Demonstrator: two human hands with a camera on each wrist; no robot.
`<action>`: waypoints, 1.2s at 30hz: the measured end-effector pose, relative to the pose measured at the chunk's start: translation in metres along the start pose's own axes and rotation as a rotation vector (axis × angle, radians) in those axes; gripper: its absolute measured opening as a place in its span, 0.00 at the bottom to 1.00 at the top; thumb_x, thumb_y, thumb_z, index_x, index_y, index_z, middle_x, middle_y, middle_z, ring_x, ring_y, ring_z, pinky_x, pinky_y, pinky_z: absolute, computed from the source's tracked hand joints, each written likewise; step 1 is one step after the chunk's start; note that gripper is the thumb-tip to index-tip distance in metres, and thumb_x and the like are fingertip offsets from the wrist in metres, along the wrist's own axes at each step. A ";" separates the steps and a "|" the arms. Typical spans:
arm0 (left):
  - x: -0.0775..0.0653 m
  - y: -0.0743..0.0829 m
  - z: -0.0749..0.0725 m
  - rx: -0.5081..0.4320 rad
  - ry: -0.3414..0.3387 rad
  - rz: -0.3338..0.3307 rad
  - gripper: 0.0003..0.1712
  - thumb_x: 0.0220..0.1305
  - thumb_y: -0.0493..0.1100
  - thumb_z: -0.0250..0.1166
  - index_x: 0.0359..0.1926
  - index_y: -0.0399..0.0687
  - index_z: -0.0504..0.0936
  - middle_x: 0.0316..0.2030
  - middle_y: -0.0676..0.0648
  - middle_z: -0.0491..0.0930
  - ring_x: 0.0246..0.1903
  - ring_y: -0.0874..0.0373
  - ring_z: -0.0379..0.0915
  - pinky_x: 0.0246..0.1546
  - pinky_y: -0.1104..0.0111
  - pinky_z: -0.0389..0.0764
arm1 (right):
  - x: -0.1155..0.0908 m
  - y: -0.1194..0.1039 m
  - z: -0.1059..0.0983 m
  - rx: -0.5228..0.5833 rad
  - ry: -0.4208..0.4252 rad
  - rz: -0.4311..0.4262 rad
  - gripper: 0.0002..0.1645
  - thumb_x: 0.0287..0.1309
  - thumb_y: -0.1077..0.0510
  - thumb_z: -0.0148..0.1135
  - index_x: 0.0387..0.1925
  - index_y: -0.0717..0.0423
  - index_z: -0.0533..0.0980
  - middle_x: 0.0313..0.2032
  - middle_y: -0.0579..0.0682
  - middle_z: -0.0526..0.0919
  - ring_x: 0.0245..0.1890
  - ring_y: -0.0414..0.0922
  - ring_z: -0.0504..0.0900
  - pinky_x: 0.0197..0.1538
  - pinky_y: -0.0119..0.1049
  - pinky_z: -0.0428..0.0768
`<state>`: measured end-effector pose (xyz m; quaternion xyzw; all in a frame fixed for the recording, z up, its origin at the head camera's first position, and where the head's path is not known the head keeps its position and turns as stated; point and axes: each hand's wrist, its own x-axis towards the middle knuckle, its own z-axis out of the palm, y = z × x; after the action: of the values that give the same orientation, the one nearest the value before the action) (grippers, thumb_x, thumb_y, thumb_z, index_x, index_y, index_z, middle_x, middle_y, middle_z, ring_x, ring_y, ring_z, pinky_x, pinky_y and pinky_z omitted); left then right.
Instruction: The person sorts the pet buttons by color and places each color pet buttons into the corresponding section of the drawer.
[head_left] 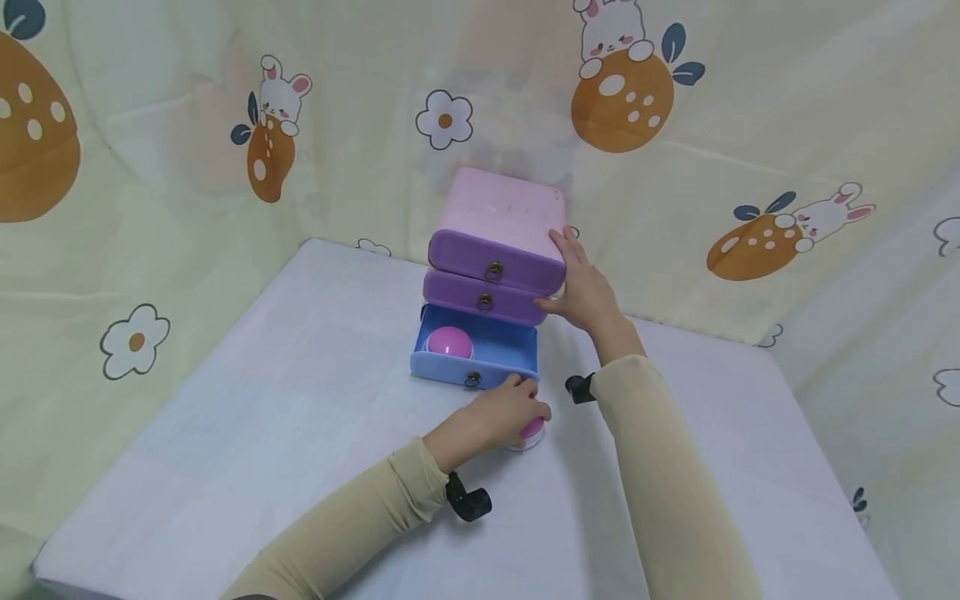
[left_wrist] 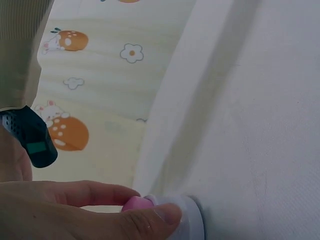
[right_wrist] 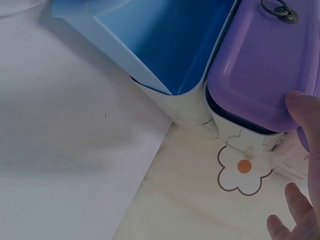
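A small drawer cabinet (head_left: 506,207) has a pink top and two purple drawer fronts, both closed. Its lowest blue drawer (head_left: 506,337) is pulled out, and a round pink-domed thing (head_left: 450,342) lies inside at the left. Just off that drawer's front right corner, my left hand (head_left: 491,417) grips a second pink-domed thing with a white base (left_wrist: 187,217) between thumb and fingers, on or just above the table. At the cabinet's right side is my right hand (head_left: 588,292), fingers extended. Its thumb touches the purple middle drawer front (right_wrist: 265,65).
A white-covered table (head_left: 300,400) carries the cabinet near its back edge. Behind it hangs a pale curtain (head_left: 360,167) printed with rabbits and flowers. Each drawer front bears a small metal ring pull (head_left: 472,380). Black wrist cameras (head_left: 468,500) jut out from both sleeves.
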<state>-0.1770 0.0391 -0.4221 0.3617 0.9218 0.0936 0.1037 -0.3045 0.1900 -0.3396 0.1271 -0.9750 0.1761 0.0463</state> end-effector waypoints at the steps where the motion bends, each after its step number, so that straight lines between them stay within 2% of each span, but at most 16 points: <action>1: -0.001 0.000 0.000 0.000 0.001 -0.004 0.30 0.53 0.49 0.72 0.59 0.68 0.76 0.61 0.49 0.68 0.59 0.52 0.61 0.53 0.61 0.79 | 0.000 0.000 0.000 0.001 0.002 0.001 0.68 0.43 0.49 0.76 0.74 0.35 0.38 0.76 0.42 0.33 0.71 0.58 0.55 0.68 0.63 0.56; 9: -0.005 0.002 -0.003 0.006 0.003 -0.012 0.31 0.52 0.50 0.72 0.59 0.67 0.75 0.63 0.48 0.67 0.61 0.51 0.61 0.54 0.60 0.79 | -0.001 0.000 0.001 0.000 0.010 0.004 0.68 0.43 0.48 0.76 0.74 0.33 0.38 0.76 0.42 0.34 0.71 0.59 0.56 0.67 0.64 0.57; 14: -0.010 0.003 -0.012 0.007 0.029 -0.005 0.31 0.52 0.50 0.72 0.59 0.66 0.75 0.61 0.48 0.68 0.59 0.51 0.62 0.52 0.60 0.80 | 0.000 0.001 0.002 -0.010 0.014 -0.009 0.68 0.43 0.49 0.76 0.74 0.34 0.38 0.76 0.43 0.34 0.69 0.60 0.59 0.66 0.63 0.60; 20: -0.016 0.004 -0.027 -0.001 0.110 -0.027 0.31 0.50 0.51 0.74 0.57 0.66 0.76 0.58 0.48 0.70 0.57 0.52 0.63 0.47 0.61 0.81 | -0.001 0.002 0.001 -0.015 0.015 -0.018 0.68 0.43 0.49 0.76 0.74 0.36 0.38 0.76 0.45 0.35 0.66 0.61 0.63 0.66 0.63 0.61; 25: -0.022 0.003 -0.037 -0.069 0.188 -0.060 0.30 0.50 0.52 0.74 0.56 0.62 0.77 0.55 0.47 0.72 0.54 0.52 0.65 0.47 0.61 0.81 | 0.000 0.003 0.001 -0.017 0.017 -0.020 0.68 0.43 0.48 0.76 0.74 0.35 0.38 0.76 0.43 0.35 0.66 0.62 0.63 0.65 0.64 0.61; 31: -0.027 0.002 -0.046 -0.114 0.249 -0.093 0.31 0.51 0.55 0.73 0.57 0.61 0.77 0.52 0.47 0.72 0.51 0.53 0.65 0.43 0.64 0.81 | 0.000 0.003 0.002 -0.008 0.016 -0.014 0.68 0.44 0.49 0.75 0.74 0.34 0.38 0.76 0.42 0.34 0.69 0.61 0.60 0.65 0.64 0.61; 36: -0.029 -0.001 -0.052 -0.196 0.341 -0.142 0.33 0.52 0.57 0.71 0.60 0.62 0.75 0.55 0.48 0.70 0.54 0.53 0.63 0.46 0.62 0.82 | 0.000 0.003 0.003 -0.011 0.020 -0.012 0.67 0.44 0.49 0.75 0.74 0.34 0.38 0.76 0.42 0.34 0.67 0.62 0.62 0.64 0.64 0.62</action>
<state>-0.1705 0.0138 -0.3688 0.2631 0.9356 0.2353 -0.0125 -0.3052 0.1915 -0.3431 0.1308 -0.9747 0.1716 0.0577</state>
